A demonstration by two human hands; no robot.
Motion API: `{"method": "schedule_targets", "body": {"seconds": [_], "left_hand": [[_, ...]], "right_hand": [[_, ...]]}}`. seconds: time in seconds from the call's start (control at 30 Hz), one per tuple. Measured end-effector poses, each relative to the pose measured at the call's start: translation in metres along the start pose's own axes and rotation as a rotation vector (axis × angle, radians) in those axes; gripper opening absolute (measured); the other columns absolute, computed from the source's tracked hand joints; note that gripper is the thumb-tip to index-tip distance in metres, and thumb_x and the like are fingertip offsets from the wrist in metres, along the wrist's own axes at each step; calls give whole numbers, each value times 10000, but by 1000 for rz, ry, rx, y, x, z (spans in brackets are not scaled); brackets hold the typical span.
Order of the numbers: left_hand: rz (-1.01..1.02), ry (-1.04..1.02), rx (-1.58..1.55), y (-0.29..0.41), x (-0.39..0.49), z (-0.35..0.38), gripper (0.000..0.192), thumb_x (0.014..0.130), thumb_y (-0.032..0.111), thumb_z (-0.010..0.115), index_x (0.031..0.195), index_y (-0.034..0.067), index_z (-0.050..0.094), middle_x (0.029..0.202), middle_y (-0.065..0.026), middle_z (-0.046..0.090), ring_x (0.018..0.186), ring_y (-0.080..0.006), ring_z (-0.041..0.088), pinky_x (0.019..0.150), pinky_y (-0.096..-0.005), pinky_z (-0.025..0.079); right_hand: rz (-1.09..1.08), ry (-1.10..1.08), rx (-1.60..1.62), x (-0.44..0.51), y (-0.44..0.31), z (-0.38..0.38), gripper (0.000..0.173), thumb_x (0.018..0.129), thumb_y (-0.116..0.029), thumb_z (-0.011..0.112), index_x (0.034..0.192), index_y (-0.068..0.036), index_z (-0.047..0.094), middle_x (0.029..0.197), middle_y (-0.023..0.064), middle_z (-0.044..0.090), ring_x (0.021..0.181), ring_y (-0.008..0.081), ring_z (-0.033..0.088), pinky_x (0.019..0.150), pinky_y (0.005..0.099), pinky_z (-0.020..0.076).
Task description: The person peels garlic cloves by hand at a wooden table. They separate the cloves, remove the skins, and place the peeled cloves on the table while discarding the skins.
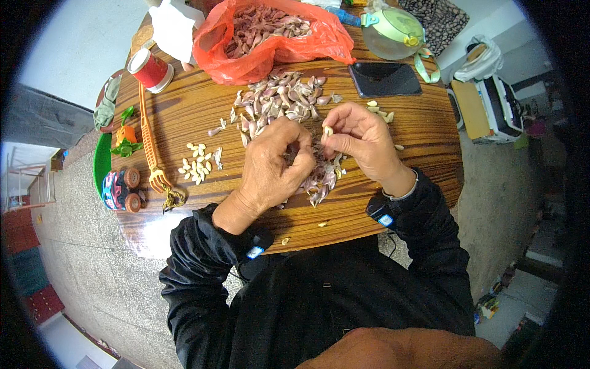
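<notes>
My right hand (364,145) pinches a pale peeled garlic clove (328,131) between thumb and forefinger. Close by on its left, my left hand (276,161) has its fingers curled inward; whether they hold anything is hidden. Beneath and between both hands lie loose papery garlic skins (325,180). Beyond them spreads a heap of unpeeled garlic cloves (281,99), purplish and white. A few peeled cloves (381,112) rest past my right hand. An open red plastic bag (258,69) at the table's far side holds many more unpeeled cloves.
Left on the wooden table (216,97) are small cream seeds (200,167), an orange back scratcher (146,124), a toy car (122,189) and a red cup (151,69). A smartphone (386,79) and a green-lidded bottle (394,37) occupy the far right.
</notes>
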State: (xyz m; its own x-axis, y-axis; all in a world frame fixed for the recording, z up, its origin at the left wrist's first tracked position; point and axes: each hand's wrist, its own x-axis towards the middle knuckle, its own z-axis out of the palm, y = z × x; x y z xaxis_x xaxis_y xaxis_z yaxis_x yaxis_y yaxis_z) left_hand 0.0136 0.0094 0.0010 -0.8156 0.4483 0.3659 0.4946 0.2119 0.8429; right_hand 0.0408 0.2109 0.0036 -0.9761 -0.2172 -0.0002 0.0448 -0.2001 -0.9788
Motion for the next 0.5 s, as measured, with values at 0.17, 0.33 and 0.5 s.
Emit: {"method": "schedule_targets", "body": {"seconds": [0.17, 0.33, 0.5], "left_hand": [[-30, 12, -41, 0, -1, 0, 90, 832, 72, 671, 884, 4, 643, 783, -105, 609, 714, -227, 603, 671, -315, 493], [-169, 19, -168, -2, -2, 6, 138, 851, 113, 698, 915, -2, 657, 785, -78, 635, 676, -156, 605, 629, -287, 491], [-353, -3, -477, -3, -6, 14, 111, 885, 93, 679, 931, -3, 648, 785, 15, 611, 712, -46, 556, 629, -219, 471]], "right_hand": [[-157, 34, -191, 1, 3, 2, 250, 854, -7, 709, 1079, -6, 601, 925, 21, 646, 822, 76, 624, 734, 220, 525], [-188, 31, -299, -1, 7, 6, 196, 843, 34, 705, 1019, -17, 636, 929, 11, 656, 851, 68, 628, 750, 228, 533], [-231, 23, -373, -3, 8, 6, 162, 834, 48, 708, 964, -24, 645, 914, -5, 656, 844, 58, 625, 749, 227, 531]]}}
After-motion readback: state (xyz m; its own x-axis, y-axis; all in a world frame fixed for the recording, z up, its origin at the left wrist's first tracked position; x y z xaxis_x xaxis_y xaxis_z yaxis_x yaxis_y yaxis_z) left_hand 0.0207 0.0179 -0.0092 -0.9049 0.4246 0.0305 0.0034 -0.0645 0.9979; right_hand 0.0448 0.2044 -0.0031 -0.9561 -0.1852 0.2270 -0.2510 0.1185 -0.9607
